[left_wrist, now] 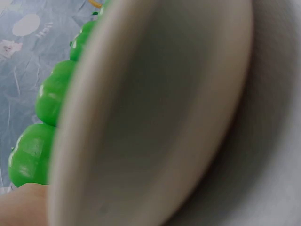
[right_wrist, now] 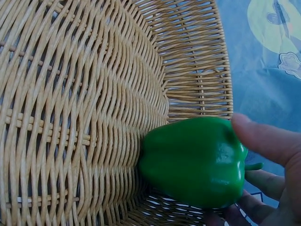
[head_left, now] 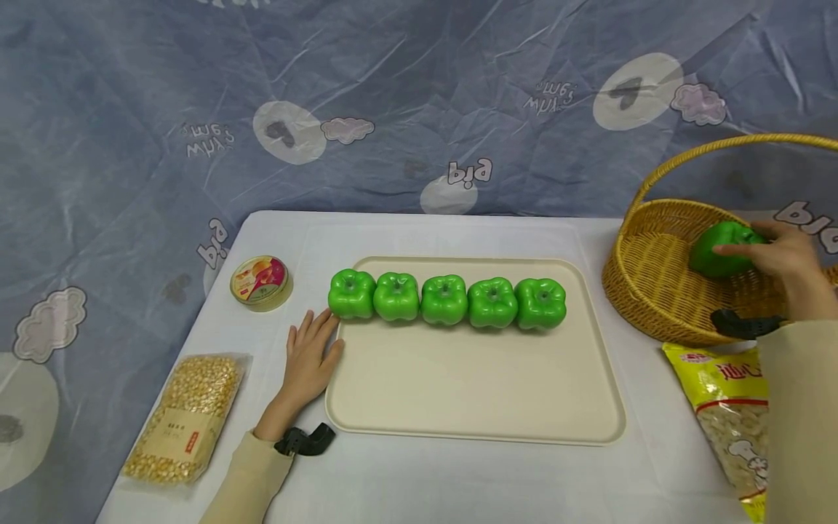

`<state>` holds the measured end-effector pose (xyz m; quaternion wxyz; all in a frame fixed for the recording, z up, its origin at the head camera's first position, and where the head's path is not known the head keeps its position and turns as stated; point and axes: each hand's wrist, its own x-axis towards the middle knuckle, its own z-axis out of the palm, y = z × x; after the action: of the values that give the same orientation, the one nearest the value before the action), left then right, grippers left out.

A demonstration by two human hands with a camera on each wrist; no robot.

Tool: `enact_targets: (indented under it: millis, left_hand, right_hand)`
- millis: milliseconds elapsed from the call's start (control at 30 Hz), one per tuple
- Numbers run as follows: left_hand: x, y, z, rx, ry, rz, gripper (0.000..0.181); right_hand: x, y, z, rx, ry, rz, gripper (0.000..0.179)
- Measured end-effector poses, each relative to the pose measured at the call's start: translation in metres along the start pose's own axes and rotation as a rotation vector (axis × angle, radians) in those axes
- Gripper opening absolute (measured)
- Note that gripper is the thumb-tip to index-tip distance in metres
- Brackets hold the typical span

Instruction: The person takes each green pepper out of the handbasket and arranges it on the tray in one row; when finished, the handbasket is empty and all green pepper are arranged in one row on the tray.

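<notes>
Inside the wicker basket (head_left: 674, 269), my right hand (head_left: 782, 251) holds a green bell pepper (right_wrist: 193, 162) by its stem end. In the right wrist view its thumb lies on one side and its fingers curl round the other, with the pepper close against the woven wall. My left hand (head_left: 310, 360) rests at the left edge of a cream tray (head_left: 471, 386), fingers spread, by the leftmost pepper (head_left: 352, 294). Several green bell peppers (head_left: 444, 300) stand side by side in a row along the tray's far part, stems up.
A round tin (head_left: 262, 284) stands on the table's back left, with a bag of corn kernels (head_left: 183, 418) nearer the front. A yellow snack bag (head_left: 727, 415) lies before the basket, partly under the right sleeve. The basket's handle (head_left: 727, 145) arches high. Patterned cloth hangs behind.
</notes>
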<state>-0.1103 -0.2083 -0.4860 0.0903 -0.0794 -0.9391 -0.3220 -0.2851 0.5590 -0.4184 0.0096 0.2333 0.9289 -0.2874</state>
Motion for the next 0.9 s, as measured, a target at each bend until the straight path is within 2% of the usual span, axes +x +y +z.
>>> enact_targets:
  millis: [167, 333, 433, 500, 667, 733, 800, 900]
  left_hand:
    - [0.000, 0.000, -0.001, -0.004, -0.015, -0.014, 0.048]
    - [0.000, -0.001, -0.001, 0.006, -0.015, -0.011, 0.048]
    - [0.000, -0.001, 0.000, 0.009, -0.018, -0.013, 0.048]
    - [0.000, -0.001, 0.000, 0.010, -0.021, -0.014, 0.048]
    - [0.001, -0.001, -0.001, 0.011, -0.024, -0.012, 0.048]
    - [0.001, -0.001, -0.001, 0.011, -0.023, -0.012, 0.047]
    - [0.000, -0.001, -0.001, 0.012, -0.024, -0.014, 0.048]
    - [0.000, -0.002, -0.001, 0.013, -0.023, -0.016, 0.048]
  right_hand:
    - [-0.018, -0.017, 0.001, -0.015, 0.006, -0.012, 0.103]
    - [-0.060, -0.055, -0.006, -0.011, -0.016, -0.005, 0.097]
    - [-0.075, -0.068, -0.008, -0.025, -0.020, -0.008, 0.093]
    - [-0.072, -0.065, -0.007, -0.031, -0.017, -0.003, 0.093]
    - [-0.033, -0.029, 0.000, -0.042, 0.021, -0.017, 0.104]
    - [-0.025, -0.023, 0.003, -0.049, 0.034, -0.019, 0.104]
    - [-0.030, -0.029, 0.000, -0.020, 0.018, -0.025, 0.106]
    - [-0.052, -0.053, -0.004, 0.004, 0.002, -0.026, 0.095]
